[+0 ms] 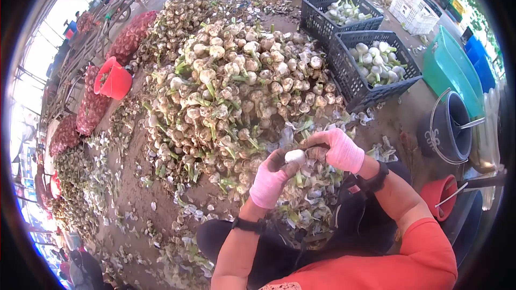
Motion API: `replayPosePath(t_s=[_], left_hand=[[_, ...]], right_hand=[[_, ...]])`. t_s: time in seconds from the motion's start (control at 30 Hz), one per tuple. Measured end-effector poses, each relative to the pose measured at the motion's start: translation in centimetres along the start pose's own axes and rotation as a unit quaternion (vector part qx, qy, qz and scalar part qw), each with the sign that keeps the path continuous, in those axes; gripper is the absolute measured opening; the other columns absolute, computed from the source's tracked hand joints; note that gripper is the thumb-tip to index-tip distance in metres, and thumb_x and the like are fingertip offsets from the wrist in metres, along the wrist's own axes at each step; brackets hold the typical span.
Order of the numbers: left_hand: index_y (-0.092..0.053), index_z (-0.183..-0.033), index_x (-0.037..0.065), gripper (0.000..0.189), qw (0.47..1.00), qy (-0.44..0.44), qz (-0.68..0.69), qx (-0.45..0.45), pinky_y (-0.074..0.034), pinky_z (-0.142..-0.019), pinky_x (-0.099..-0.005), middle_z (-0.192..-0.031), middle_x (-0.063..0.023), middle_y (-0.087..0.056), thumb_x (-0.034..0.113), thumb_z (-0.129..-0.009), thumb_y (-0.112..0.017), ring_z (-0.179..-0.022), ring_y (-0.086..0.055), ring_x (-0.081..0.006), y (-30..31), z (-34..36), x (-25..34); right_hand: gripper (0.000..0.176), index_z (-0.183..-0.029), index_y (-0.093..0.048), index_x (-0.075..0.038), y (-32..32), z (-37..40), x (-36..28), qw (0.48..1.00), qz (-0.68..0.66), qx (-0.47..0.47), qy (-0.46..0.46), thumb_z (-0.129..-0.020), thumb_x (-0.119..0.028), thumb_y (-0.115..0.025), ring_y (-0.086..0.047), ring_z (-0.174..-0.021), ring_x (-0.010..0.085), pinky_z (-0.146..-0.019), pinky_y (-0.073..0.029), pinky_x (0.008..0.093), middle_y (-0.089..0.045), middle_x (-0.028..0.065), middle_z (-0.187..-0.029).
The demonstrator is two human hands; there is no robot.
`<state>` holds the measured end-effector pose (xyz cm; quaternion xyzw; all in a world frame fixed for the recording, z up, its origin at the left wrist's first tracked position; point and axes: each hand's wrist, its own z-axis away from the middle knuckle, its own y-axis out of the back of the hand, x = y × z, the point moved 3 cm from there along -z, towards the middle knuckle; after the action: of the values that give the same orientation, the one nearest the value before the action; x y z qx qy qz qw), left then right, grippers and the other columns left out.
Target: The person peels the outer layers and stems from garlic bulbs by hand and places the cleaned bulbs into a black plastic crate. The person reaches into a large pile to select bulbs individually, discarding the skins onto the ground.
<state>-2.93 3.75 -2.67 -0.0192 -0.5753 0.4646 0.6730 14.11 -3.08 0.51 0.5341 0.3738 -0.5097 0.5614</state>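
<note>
A white, peeled-looking garlic bulb [295, 156] is between my two gloved hands, above the near edge of a big heap of untrimmed garlic [231, 86]. My left hand [273, 174], in a pink glove with dark, soiled fingers, is closed around the bulb from the left. From the right, my right hand [336, 149] bends its fingers down to the bulb's side, thumb and fingertips pinched there. Whether a strip of skin is in that pinch is too small to tell. Loose garlic skins [309, 204] lie below both hands, between my knees.
Two black crates [352, 88] with clean white bulbs stand beyond the heap on the right. A white crate [414, 13], green tub [451, 64], dark bucket [446, 129] and red bucket [438, 198] line the right side. Another red bucket [114, 79] and filled mesh sacks [94, 102] are on the left.
</note>
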Motion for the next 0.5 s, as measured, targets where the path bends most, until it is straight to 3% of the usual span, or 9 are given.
replayPosePath(t_s=[0.03,0.17,0.27,0.33,0.37,0.43,0.47,0.5], left_hand=[[-0.050,-0.122,0.002,0.057,1.000,0.009,0.004,0.000,-0.046,-0.090,-0.0299,-0.115,-0.0063,-0.059,0.022,-0.076,-0.079,-0.105,-0.057,-0.0164,0.0,0.0,0.0],[-0.051,-0.121,0.002,0.056,1.000,-0.004,-0.008,-0.013,-0.046,-0.090,-0.0302,-0.114,-0.0069,-0.059,0.022,-0.076,-0.078,-0.104,-0.058,-0.0171,0.5,-0.1,-0.7],[-0.052,-0.121,0.001,0.055,0.998,0.000,-0.021,-0.052,-0.047,-0.089,-0.0314,-0.113,-0.0077,-0.060,0.023,-0.077,-0.077,-0.102,-0.059,-0.0182,-0.2,0.2,-0.5],[-0.050,-0.122,0.002,0.055,0.993,-0.022,0.030,-0.114,-0.048,-0.086,-0.0304,-0.111,-0.0078,-0.061,0.023,-0.079,-0.076,-0.099,-0.060,-0.0176,-0.8,0.2,-0.4],[-0.050,-0.122,0.002,0.055,0.993,-0.025,0.028,-0.115,-0.048,-0.086,-0.0304,-0.111,-0.0078,-0.061,0.023,-0.079,-0.076,-0.099,-0.060,-0.0176,-1.0,0.3,-0.2],[-0.050,-0.121,0.002,0.051,0.996,-0.014,0.085,-0.035,-0.050,-0.083,-0.0306,-0.110,-0.0078,-0.061,0.022,-0.081,-0.074,-0.095,-0.061,-0.0171,-0.5,0.3,0.4],[-0.051,-0.117,0.002,0.044,0.998,-0.016,0.060,0.021,-0.050,-0.080,-0.0294,-0.106,-0.0072,-0.061,0.022,-0.084,-0.071,-0.091,-0.061,-0.0163,0.2,0.0,0.2],[-0.051,-0.113,0.002,0.040,0.997,-0.032,0.017,0.074,-0.051,-0.076,-0.0285,-0.102,-0.0063,-0.061,0.024,-0.084,-0.070,-0.087,-0.061,-0.0151,0.9,-0.5,-0.5]], right_hand=[[0.023,-0.103,-0.066,0.000,-0.1,0.1,0.1,1.000,0.003,0.009,-0.013,-0.082,0.002,-0.059,-0.064,-0.079,0.0141,-0.073,-0.051,0.0284,-0.069,0.0102,-0.089],[0.020,-0.099,-0.066,0.000,-0.3,0.5,-1.3,0.990,0.139,0.014,0.004,-0.079,-0.002,-0.062,-0.066,-0.076,0.0199,-0.071,-0.051,0.0297,-0.068,0.0131,-0.086],[0.018,-0.094,-0.065,-0.001,-0.2,0.4,-1.2,0.980,0.184,0.025,0.073,-0.077,-0.005,-0.062,-0.066,-0.074,0.0262,-0.070,-0.052,0.0324,-0.067,0.0144,-0.080],[0.021,-0.098,-0.063,-0.003,0.1,-0.4,0.5,0.973,0.217,-0.019,-0.076,-0.077,-0.004,-0.061,-0.064,-0.090,0.0297,-0.075,-0.052,0.0355,-0.066,0.0154,-0.096],[0.021,-0.098,-0.063,-0.003,0.1,-0.4,1.8,0.973,0.218,-0.017,-0.073,-0.077,-0.004,-0.061,-0.064,-0.090,0.0297,-0.075,-0.052,0.0355,-0.066,0.0154,-0.096],[0.029,-0.105,-0.062,-0.005,0.0,-0.6,4.5,0.893,0.450,-0.012,-0.016,-0.076,-0.005,-0.061,-0.056,-0.110,0.0332,-0.085,-0.050,0.0384,-0.056,0.0172,-0.118],[0.044,-0.116,-0.057,-0.008,-0.3,-0.3,4.0,0.931,0.364,-0.011,0.015,-0.073,-0.006,-0.066,-0.047,-0.119,0.0354,-0.094,-0.045,0.0402,-0.045,0.0169,-0.131],[0.044,-0.116,-0.057,-0.008,-1.0,0.1,2.8,0.929,0.369,-0.026,0.018,-0.073,-0.006,-0.066,-0.047,-0.119,0.0354,-0.094,-0.045,0.0402,-0.045,0.0169,-0.131]])
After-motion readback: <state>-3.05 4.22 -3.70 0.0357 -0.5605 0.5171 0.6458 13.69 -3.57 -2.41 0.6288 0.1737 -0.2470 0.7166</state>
